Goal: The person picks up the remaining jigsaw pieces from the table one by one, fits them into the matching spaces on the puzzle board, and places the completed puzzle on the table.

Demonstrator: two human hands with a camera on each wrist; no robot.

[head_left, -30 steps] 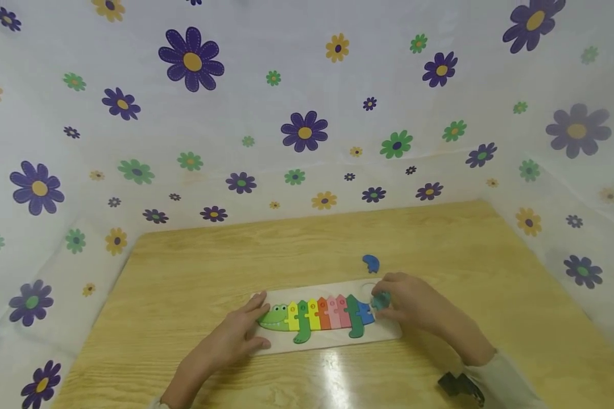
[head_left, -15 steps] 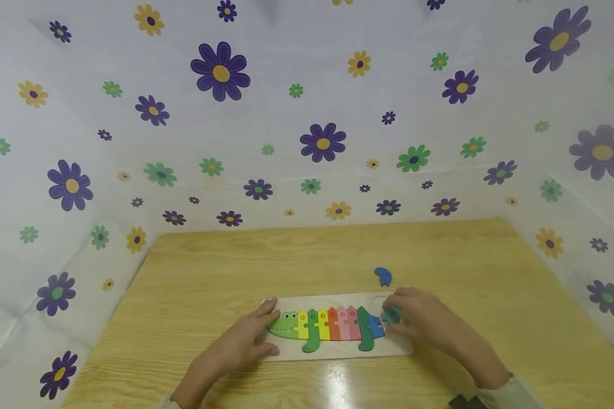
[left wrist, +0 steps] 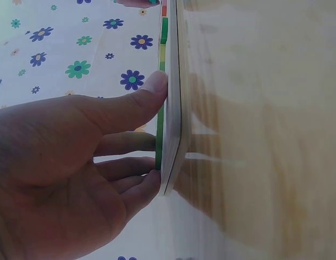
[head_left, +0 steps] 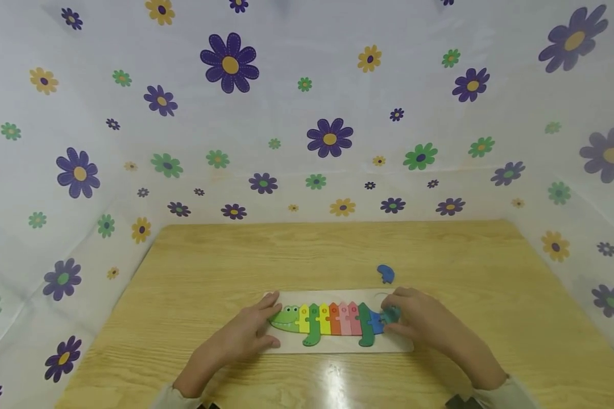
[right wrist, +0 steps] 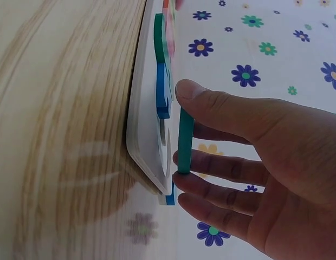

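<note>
On a pale wooden puzzle board lies a crocodile of coloured pieces, from the green head to a blue piece at the right. My left hand rests on the board's left end, thumb and fingertips touching its top near the head. With my right hand I pinch a teal puzzle piece between thumb and fingers. It hovers just above the board's right end, where recesses show, beside the blue piece. My fingers partly hide it in the head view.
A loose curved blue piece lies on the wood-grain table just behind the board's right end. A white flowered sheet encloses the back and sides of the table.
The head view has shifted. My right hand has brought the teal piece slightly nearer to the blue piece in the board. My left hand keeps its place on the board.
</note>
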